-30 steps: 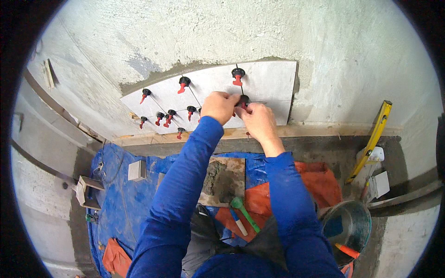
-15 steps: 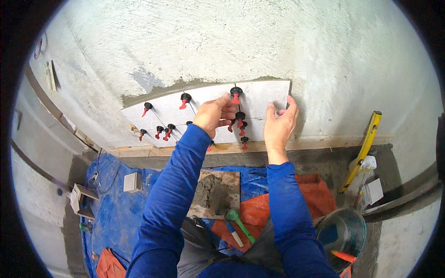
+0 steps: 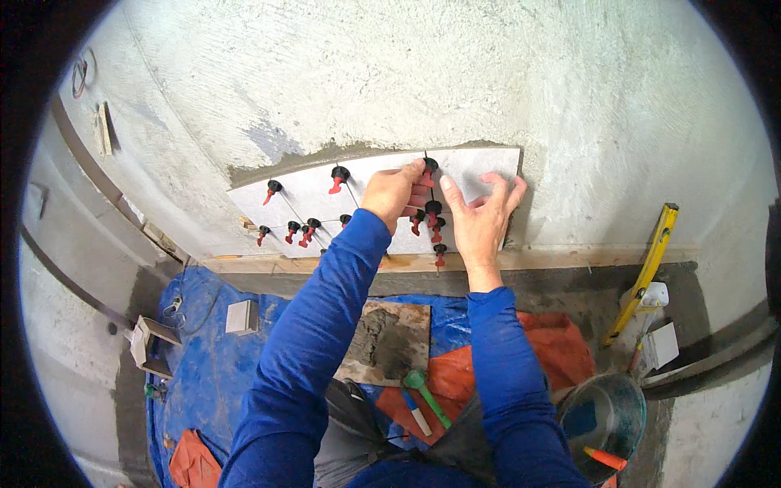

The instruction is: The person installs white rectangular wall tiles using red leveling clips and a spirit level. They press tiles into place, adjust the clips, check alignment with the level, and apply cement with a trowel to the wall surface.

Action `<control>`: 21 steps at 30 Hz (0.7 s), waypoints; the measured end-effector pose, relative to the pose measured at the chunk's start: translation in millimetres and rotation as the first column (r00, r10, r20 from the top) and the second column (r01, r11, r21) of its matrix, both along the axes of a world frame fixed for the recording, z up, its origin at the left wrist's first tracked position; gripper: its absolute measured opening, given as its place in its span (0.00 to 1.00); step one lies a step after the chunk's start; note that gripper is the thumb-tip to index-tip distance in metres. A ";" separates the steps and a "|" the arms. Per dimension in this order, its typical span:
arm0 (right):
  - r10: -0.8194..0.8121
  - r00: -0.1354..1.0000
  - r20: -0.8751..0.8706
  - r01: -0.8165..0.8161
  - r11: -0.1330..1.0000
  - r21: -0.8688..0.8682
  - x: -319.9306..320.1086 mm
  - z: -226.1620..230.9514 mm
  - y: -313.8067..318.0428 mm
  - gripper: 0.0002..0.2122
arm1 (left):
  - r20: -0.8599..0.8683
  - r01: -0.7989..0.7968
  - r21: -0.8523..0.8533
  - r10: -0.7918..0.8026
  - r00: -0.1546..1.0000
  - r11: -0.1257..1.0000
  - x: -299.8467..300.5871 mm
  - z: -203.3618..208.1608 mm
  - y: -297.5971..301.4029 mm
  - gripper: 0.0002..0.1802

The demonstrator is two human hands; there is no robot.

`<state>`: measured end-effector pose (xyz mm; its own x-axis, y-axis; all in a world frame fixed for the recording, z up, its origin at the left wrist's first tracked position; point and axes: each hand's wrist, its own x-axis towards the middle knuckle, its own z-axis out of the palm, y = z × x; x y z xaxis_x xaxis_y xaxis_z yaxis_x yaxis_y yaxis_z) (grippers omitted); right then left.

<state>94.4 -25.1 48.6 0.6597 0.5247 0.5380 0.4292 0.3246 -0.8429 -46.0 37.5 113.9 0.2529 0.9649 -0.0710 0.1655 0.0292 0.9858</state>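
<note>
Black and red, a capped clip [image 3: 429, 168] stands on the upright joint near the top edge of the pale tiles [image 3: 305, 191] on the wall, just left of the rightmost upper tile [image 3: 480, 165]. The left hand [image 3: 394, 192] is half curled, its thumb and forefinger together at the cap's left rim and its other fingers bent below; whether it pinches the cap or merely touches it, I cannot tell. The right hand [image 3: 480, 221] is open and holds nothing, thumb raised beside the joint, fingers spread and bent over the rightmost upper tile; contact with that surface cannot be made out.

Below the capped clip, more clips [image 3: 434, 213] crowd the same joint between the two hands. The left hand and sleeve hide part of the lower row. Under the tiles runs a wooden strip [image 3: 545, 259], cut across by both arms.

Farther down, a board [image 3: 416, 319] bears grey mortar [image 3: 381, 335], its left side covered by the left sleeve. A green-handled tool [image 3: 433, 400] lies near the knees, and a bucket [image 3: 579, 392] sits at the right, partly behind the right sleeve. A yellow spirit level [image 3: 647, 264] leans beyond it.
</note>
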 end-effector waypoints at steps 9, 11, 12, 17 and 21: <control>-0.028 0.998 0.063 0.029 0.999 -0.028 -14.2 -2.1 5.9 0.39 | -0.328 -0.091 0.190 0.150 0.933 0.978 12.0 8.5 14.6 0.28; -0.004 1.000 0.025 0.006 0.998 -0.070 -16.9 -2.0 5.9 0.39 | -0.447 -0.070 0.260 0.185 0.875 0.963 14.4 9.3 16.5 0.28; -0.017 1.000 0.023 0.019 0.998 -0.061 -18.9 -2.1 5.2 0.39 | -0.479 -0.053 0.299 0.198 0.855 0.953 15.7 9.7 16.6 0.28; -0.085 0.996 0.030 0.085 0.996 0.008 -29.2 -5.2 4.1 0.31 | -0.580 -0.024 0.360 0.243 0.777 0.933 18.7 11.4 11.3 0.28; 0.156 0.987 0.029 -0.154 0.987 -0.054 -31.3 -10.5 14.7 0.18 | -0.615 -0.026 0.367 0.263 0.743 0.930 19.5 10.8 13.7 0.28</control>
